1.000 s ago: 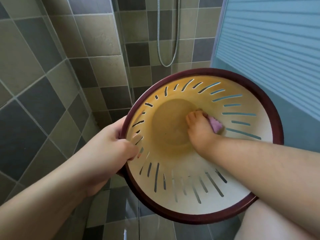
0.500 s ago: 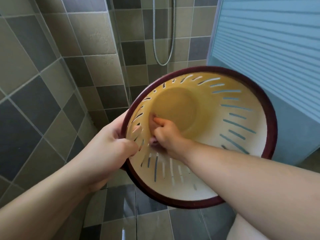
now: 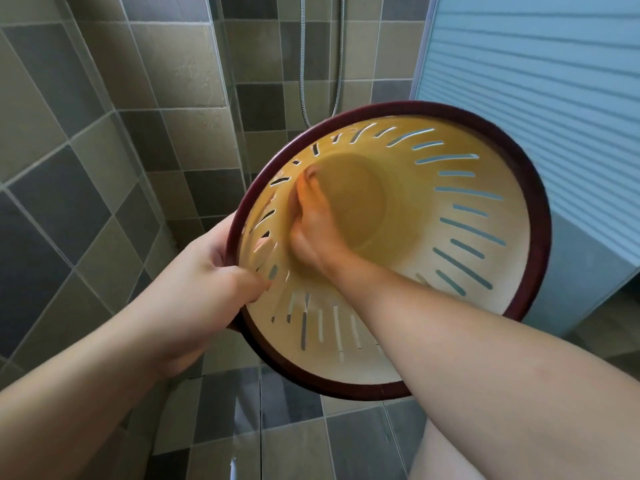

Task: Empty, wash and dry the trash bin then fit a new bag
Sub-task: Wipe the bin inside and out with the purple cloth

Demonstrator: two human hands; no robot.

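I hold a round trash bin [image 3: 540, 237] tilted up in front of me, its open mouth facing me. It has a dark red rim and a cream slotted wall that turns yellow toward the bottom. My left hand [image 3: 204, 292] grips the rim on the left side, thumb inside and fingers showing through the slots. My right hand [image 3: 311, 230] reaches deep inside and presses against the left inner wall near the bottom. It is motion-blurred. A hint of pink cloth [image 3: 309, 174] shows at its fingertips; the rest is hidden under the hand.
Grey and beige tiled walls surround a shower corner behind a glass partition [image 3: 225, 98]. A metal shower hose [image 3: 337, 64] hangs at the back. A pale blue ribbed panel [image 3: 536, 81] stands on the right. The floor tiles [image 3: 294, 427] below look wet. My leg [image 3: 450, 459] is at bottom right.
My right hand swept from the right side of the bin's bottom across to the left inner wall, and the pink cloth is now mostly hidden. The bin tilted slightly; my left hand kept its grip.
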